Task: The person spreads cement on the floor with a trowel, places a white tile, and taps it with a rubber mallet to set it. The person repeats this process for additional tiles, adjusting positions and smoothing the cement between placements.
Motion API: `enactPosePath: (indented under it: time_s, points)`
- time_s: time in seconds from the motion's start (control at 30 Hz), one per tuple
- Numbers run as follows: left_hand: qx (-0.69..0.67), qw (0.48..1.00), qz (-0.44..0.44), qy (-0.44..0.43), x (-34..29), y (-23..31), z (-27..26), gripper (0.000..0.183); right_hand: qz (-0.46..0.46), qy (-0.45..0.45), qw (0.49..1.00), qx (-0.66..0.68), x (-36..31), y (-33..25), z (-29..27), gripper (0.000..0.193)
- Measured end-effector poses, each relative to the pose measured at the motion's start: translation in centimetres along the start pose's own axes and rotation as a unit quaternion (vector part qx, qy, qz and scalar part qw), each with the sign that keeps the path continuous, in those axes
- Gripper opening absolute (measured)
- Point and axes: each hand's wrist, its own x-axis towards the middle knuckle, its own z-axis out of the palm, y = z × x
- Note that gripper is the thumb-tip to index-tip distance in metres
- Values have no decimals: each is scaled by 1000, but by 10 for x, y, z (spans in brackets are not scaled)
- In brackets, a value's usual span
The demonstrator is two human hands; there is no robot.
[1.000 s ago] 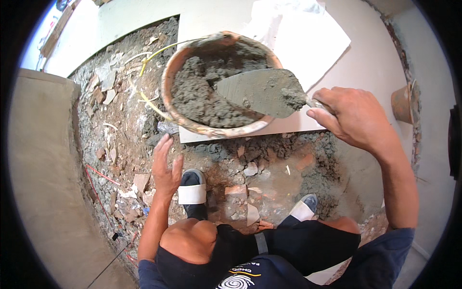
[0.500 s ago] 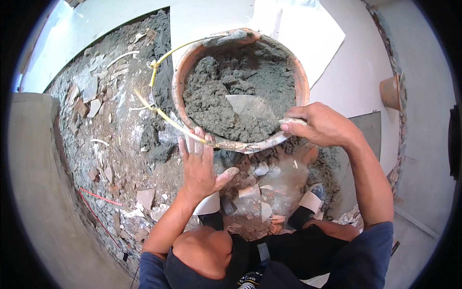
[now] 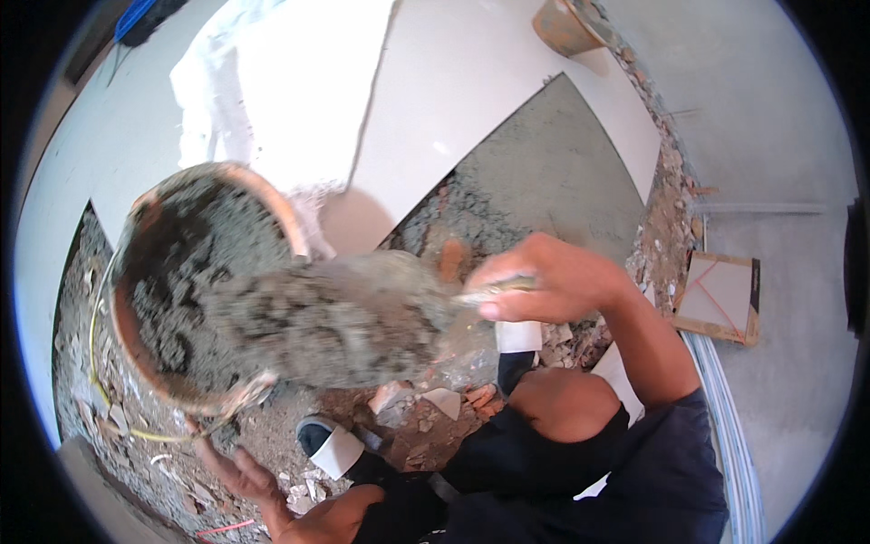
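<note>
My right hand (image 3: 557, 276) grips the pale handle of a trowel (image 3: 498, 288). A big heap of wet grey mortar (image 3: 340, 317) lies on its blade, smeared by motion and hiding most of the blade. The load hangs over the right rim of an orange-brown bucket (image 3: 283, 216), which holds more grey mortar (image 3: 172, 290). Below the bucket's near side, my left hand (image 3: 240, 471) has its fingers stretched toward the lower wall; whether they touch it I cannot tell. A yellow strap handle (image 3: 94, 363) droops along the bucket's left side.
Large white tiles (image 3: 462, 91) and a bright white sheet (image 3: 299, 82) lie beyond the bucket. Smooth grey mortar (image 3: 566, 154) covers a patch at right. A smaller bucket (image 3: 566, 27) stands by the wall, near a flat box (image 3: 720, 295) and long pale strips (image 3: 736, 435). Broken rubble (image 3: 426, 417) surrounds my feet.
The trowel has come up out of the bucket loaded with mortar. My view has swung right, so the bucket now appears at left. My left hand sits lower, off the rim's top.
</note>
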Motion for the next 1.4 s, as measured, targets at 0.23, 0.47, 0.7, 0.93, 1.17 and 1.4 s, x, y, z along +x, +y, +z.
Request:
enactPosePath:
  time_s: [0.23,0.47,0.7,0.93,1.17,1.4]
  points:
    - [7,931,-320,-178,-10,48,20,34,233,22,970,-58,-106,170,-73,40]
    - [107,859,-80,-494,82,147,123,34,235,131,846,-460,-122,294,-173,41]
    - [149,856,71,-491,173,172,291,39,247,334,882,-224,-157,362,-129,41]
    - [219,954,11,-203,202,118,480,61,241,223,908,-259,-175,389,-98,40]
    - [333,928,9,-168,187,114,503,71,235,225,882,-342,-99,412,-160,43]
    - [337,927,2,-164,190,116,505,70,283,220,871,-335,-80,408,-213,47]
